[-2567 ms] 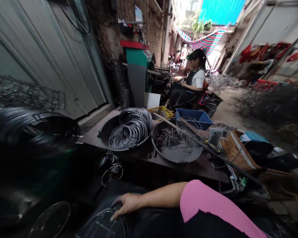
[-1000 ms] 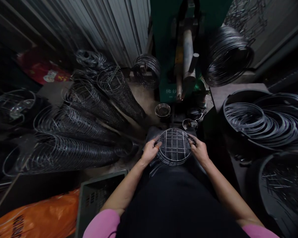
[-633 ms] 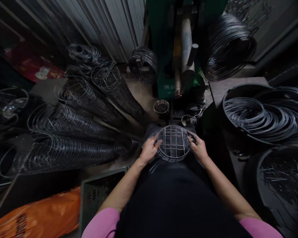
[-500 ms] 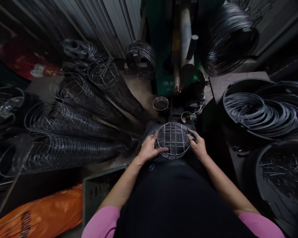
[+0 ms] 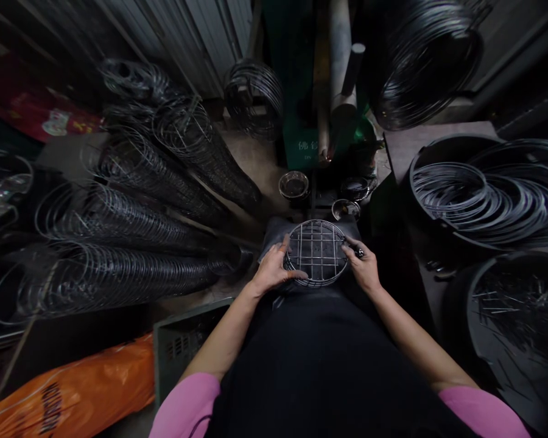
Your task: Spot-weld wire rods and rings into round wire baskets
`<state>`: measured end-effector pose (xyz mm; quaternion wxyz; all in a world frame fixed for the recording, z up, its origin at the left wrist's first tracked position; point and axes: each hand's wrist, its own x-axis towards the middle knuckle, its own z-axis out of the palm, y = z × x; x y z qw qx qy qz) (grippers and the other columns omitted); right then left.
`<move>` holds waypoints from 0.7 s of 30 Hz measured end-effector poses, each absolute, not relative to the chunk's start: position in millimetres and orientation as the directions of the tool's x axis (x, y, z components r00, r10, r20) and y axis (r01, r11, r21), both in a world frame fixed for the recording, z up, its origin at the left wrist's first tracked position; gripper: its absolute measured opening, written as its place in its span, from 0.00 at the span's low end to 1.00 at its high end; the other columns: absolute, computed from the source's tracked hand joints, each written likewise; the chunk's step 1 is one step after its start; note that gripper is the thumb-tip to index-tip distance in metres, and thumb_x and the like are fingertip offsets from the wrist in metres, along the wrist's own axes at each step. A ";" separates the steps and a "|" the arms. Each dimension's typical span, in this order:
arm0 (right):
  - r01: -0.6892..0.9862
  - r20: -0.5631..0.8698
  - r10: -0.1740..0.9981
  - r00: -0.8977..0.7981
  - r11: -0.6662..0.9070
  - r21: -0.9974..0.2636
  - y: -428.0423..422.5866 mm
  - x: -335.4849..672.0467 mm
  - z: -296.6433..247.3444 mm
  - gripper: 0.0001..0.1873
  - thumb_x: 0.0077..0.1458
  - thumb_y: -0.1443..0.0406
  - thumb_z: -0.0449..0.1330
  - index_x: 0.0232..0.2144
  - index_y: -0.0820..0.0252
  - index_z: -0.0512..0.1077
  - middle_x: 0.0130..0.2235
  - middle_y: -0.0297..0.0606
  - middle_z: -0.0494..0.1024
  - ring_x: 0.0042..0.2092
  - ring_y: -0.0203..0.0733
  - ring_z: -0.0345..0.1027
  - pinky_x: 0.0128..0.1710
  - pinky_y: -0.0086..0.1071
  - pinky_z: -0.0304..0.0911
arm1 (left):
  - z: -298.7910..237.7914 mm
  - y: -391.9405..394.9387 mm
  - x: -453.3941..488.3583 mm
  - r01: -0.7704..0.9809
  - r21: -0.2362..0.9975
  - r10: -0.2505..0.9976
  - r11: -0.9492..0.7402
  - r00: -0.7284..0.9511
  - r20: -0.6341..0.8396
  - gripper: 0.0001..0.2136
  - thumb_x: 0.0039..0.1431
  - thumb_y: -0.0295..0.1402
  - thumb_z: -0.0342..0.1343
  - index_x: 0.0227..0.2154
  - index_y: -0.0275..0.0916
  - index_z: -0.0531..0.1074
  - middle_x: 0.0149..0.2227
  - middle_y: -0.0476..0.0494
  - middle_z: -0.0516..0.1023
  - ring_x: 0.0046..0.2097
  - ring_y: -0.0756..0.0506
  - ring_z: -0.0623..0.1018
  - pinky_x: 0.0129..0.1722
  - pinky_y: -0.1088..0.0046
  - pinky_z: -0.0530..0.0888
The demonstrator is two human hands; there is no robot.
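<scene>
Over my lap lies a round wire rack (image 5: pixel 317 255), a ring of several wires with a crossed grid inside. My left hand (image 5: pixel 274 264) grips its left rim, the thumb reaching over the lower left edge. On the opposite side my right hand (image 5: pixel 361 261) holds the right rim between thumb and fingers. Something small and dark shows at the right fingers; I cannot make out what. Beyond the rack stands a green machine (image 5: pixel 296 143) with a thick metal arm (image 5: pixel 341 55) and a copper-coloured electrode tip (image 5: pixel 324 155).
Several stacks of wire rings (image 5: pixel 132 274) fill the left. A black tub of rings (image 5: pixel 415 182) and a bin of short wires (image 5: pixel 472 316) stand right. Small round dishes (image 5: pixel 294 185) sit below the machine. A green crate (image 5: pixel 162 359) and orange sack (image 5: pixel 82 389) lie lower left.
The surroundings have shifted slightly in view as my head moved. Both hands keep their hold on the wire rack, which sits a little higher in the picture.
</scene>
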<state>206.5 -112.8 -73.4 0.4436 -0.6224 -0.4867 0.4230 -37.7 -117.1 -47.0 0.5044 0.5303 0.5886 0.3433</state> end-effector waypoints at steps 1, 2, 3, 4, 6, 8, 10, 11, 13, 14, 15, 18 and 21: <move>0.228 -0.098 0.981 0.169 -0.136 -0.964 -113.8 206.6 -75.3 0.21 0.48 0.55 0.60 0.43 0.61 0.73 0.43 0.41 0.77 0.45 0.44 0.69 0.49 0.39 0.60 | -46.4 -117.3 -37.2 0.296 0.934 0.969 0.201 0.076 -0.233 0.41 0.18 0.38 0.73 0.46 0.42 0.70 0.37 0.45 0.71 0.48 0.36 0.68 0.56 0.63 0.56; 0.228 -0.100 0.980 0.170 -0.137 -0.964 -114.9 206.4 -77.0 0.22 0.48 0.55 0.60 0.43 0.61 0.73 0.43 0.41 0.77 0.45 0.44 0.68 0.49 0.39 0.60 | -45.7 -117.4 -36.4 0.308 0.930 0.969 0.203 0.073 -0.236 0.41 0.18 0.38 0.73 0.46 0.42 0.70 0.37 0.45 0.71 0.49 0.36 0.68 0.56 0.63 0.56; 0.231 -0.100 0.980 0.170 -0.138 -0.963 -116.0 206.1 -78.7 0.22 0.48 0.55 0.60 0.43 0.61 0.72 0.43 0.41 0.77 0.45 0.44 0.68 0.49 0.39 0.60 | -44.7 -117.5 -35.3 0.310 0.928 0.969 0.208 0.064 -0.239 0.41 0.18 0.37 0.73 0.45 0.42 0.71 0.37 0.44 0.72 0.49 0.35 0.68 0.56 0.63 0.55; 0.234 -0.098 0.980 0.174 -0.138 -0.963 -117.0 205.6 -80.1 0.22 0.48 0.55 0.59 0.44 0.61 0.72 0.43 0.41 0.76 0.45 0.44 0.68 0.49 0.39 0.60 | -43.6 -117.6 -34.1 0.305 0.928 0.969 0.215 0.050 -0.241 0.40 0.17 0.37 0.73 0.44 0.41 0.71 0.37 0.44 0.72 0.51 0.35 0.67 0.56 0.62 0.54; 0.239 -0.101 0.977 0.191 -0.145 -0.960 -118.6 204.4 -82.4 0.25 0.48 0.55 0.59 0.48 0.59 0.69 0.45 0.40 0.75 0.45 0.43 0.67 0.49 0.39 0.60 | -41.5 -117.6 -31.3 0.290 0.927 0.967 0.236 0.020 -0.252 0.39 0.15 0.36 0.73 0.42 0.41 0.72 0.38 0.43 0.72 0.53 0.33 0.65 0.57 0.62 0.53; 0.240 -0.104 0.974 0.200 -0.151 -0.959 -119.3 203.6 -83.4 0.29 0.48 0.55 0.59 0.52 0.57 0.65 0.48 0.41 0.73 0.46 0.42 0.67 0.49 0.40 0.59 | -40.6 -118.0 -28.6 0.291 0.923 0.965 0.253 -0.002 -0.264 0.39 0.14 0.36 0.73 0.41 0.40 0.72 0.40 0.42 0.73 0.54 0.32 0.63 0.57 0.60 0.52; 0.253 -0.096 0.980 0.176 -0.139 -0.958 -119.0 204.0 -83.0 0.30 0.48 0.55 0.59 0.53 0.56 0.64 0.50 0.41 0.71 0.48 0.43 0.65 0.51 0.40 0.57 | -41.9 -119.7 -27.4 0.302 0.921 0.966 0.247 -0.006 -0.258 0.40 0.15 0.37 0.73 0.42 0.40 0.72 0.40 0.41 0.73 0.54 0.32 0.63 0.57 0.59 0.51; 0.262 -0.090 0.984 0.154 -0.129 -0.956 -118.5 204.6 -82.1 0.29 0.49 0.55 0.58 0.52 0.57 0.64 0.51 0.42 0.71 0.50 0.44 0.65 0.52 0.41 0.56 | -43.3 -121.0 -27.7 0.307 0.923 0.970 0.232 0.001 -0.244 0.40 0.15 0.38 0.73 0.43 0.41 0.71 0.40 0.41 0.73 0.53 0.32 0.64 0.57 0.59 0.52; 0.281 -0.092 0.989 0.118 -0.122 -0.952 -117.1 206.7 -79.6 0.26 0.49 0.54 0.57 0.50 0.58 0.67 0.50 0.43 0.72 0.51 0.46 0.64 0.53 0.42 0.55 | -47.5 -123.2 -30.7 0.316 0.930 0.976 0.189 0.040 -0.212 0.42 0.18 0.39 0.73 0.46 0.41 0.70 0.39 0.42 0.73 0.50 0.33 0.67 0.56 0.59 0.55; 0.289 -0.102 0.989 0.109 -0.130 -0.949 -116.2 208.1 -78.3 0.26 0.49 0.53 0.57 0.49 0.59 0.67 0.49 0.44 0.72 0.51 0.47 0.64 0.53 0.43 0.56 | -50.2 -123.2 -33.4 0.320 0.932 0.976 0.170 0.076 -0.204 0.43 0.20 0.40 0.73 0.48 0.42 0.69 0.39 0.42 0.73 0.48 0.34 0.68 0.55 0.59 0.57; 0.292 -0.115 0.988 0.103 -0.141 -0.946 -115.1 209.6 -77.3 0.26 0.49 0.53 0.58 0.48 0.60 0.68 0.49 0.45 0.73 0.51 0.48 0.64 0.53 0.44 0.56 | -52.8 -121.5 -36.9 0.318 0.935 0.973 0.157 0.111 -0.202 0.43 0.22 0.40 0.72 0.50 0.42 0.68 0.40 0.42 0.73 0.47 0.36 0.69 0.54 0.60 0.59; 0.291 -0.133 0.986 0.102 -0.158 -0.944 -111.0 213.8 -76.8 0.27 0.47 0.52 0.58 0.47 0.59 0.69 0.48 0.45 0.74 0.51 0.50 0.65 0.53 0.45 0.57 | -55.7 -101.1 -50.7 0.289 0.947 0.977 0.142 0.115 -0.181 0.38 0.33 0.40 0.69 0.52 0.41 0.66 0.41 0.41 0.73 0.43 0.40 0.71 0.49 0.63 0.65; 0.277 -0.133 0.986 0.104 -0.157 -0.948 -107.0 216.4 -78.6 0.27 0.45 0.51 0.59 0.46 0.58 0.70 0.48 0.44 0.74 0.51 0.51 0.66 0.52 0.44 0.59 | -40.4 -54.0 -65.6 0.235 0.971 0.996 0.052 -0.081 -0.034 0.29 0.41 0.39 0.66 0.49 0.41 0.69 0.39 0.43 0.73 0.43 0.42 0.72 0.50 0.64 0.65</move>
